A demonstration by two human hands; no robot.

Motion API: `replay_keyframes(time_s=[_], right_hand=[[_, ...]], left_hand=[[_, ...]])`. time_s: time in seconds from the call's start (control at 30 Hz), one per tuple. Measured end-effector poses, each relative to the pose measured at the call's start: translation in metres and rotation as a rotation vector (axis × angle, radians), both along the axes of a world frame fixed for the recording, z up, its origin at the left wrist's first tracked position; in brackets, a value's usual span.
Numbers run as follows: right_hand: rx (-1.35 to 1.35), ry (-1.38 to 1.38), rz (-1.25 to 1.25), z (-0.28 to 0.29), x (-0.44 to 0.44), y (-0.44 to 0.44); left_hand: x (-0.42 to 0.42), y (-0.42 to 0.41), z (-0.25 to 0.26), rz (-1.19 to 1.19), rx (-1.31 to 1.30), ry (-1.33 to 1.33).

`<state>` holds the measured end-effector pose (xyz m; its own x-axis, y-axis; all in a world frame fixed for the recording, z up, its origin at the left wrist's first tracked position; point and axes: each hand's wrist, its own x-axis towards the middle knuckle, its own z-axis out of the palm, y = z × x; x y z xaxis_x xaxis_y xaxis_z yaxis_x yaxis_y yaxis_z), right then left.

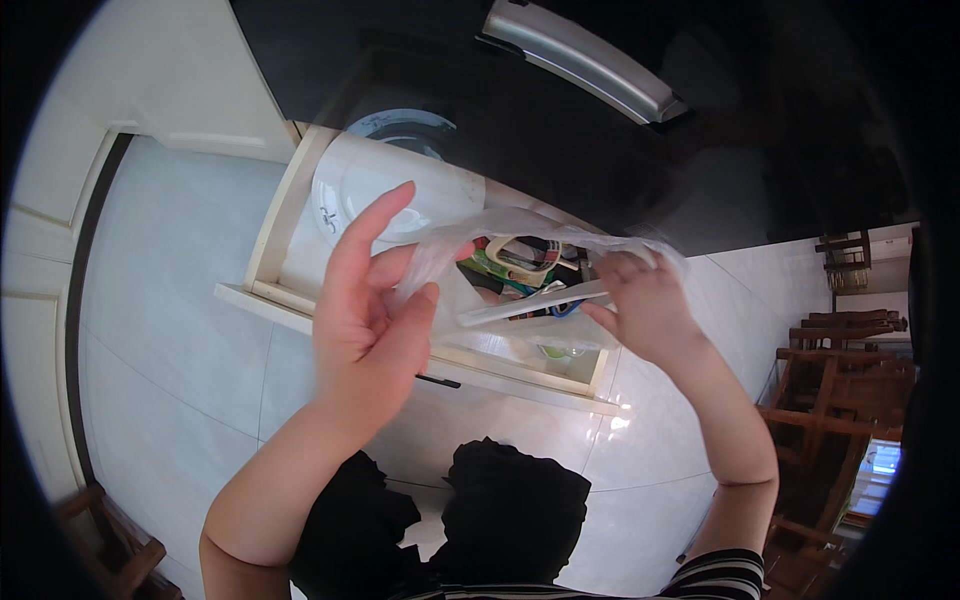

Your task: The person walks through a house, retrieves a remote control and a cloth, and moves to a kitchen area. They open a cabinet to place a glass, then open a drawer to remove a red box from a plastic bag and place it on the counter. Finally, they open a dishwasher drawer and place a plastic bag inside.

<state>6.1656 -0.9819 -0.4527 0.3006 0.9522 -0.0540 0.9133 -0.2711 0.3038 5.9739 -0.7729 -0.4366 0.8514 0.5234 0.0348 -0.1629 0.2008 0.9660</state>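
A thin translucent plastic bag (442,292) is stretched between my hands above a pulled-out drawer (277,296). My left hand (375,307) holds the bag's left side between thumb and fingers, its index finger raised. On the other side, my right hand (645,304) grips the bag's rim, with a white strip (532,302), perhaps a handle or folded edge, running from it. Through the bag's opening show scissors with cream handles (525,259) and several mixed small items; whether these lie inside the bag or in the drawer beneath, I cannot tell.
White plates (397,187) fill the drawer's left part. A glossy black front with a silver handle (585,60) rises beyond it. Pale floor tiles (180,300) surround the drawer, a white door (37,337) stands at the left, and wooden chairs (832,382) are at the right.
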Motion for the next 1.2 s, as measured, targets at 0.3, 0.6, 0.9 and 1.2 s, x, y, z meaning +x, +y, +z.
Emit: replay_keyframes(time_s=[0.3,0.6,0.9,1.2], right_hand=[[-0.529,-0.395,-0.066,0.105,0.006,-0.028],[0.302,1.174,-0.093,0.099,-0.004,-0.019],[0.353,0.968,0.127,0.015,-0.010,0.018],[0.781,1.342,-0.186,-0.061,-0.056,0.038]], left_hand=[[0.004,0.005,0.006,0.102,0.388,-0.207],[0.015,-0.002,0.003,0.041,0.604,-0.083],[0.028,-0.036,0.015,-0.193,0.919,-0.106],[0.060,-0.034,-0.025,-0.250,0.830,-0.083]])
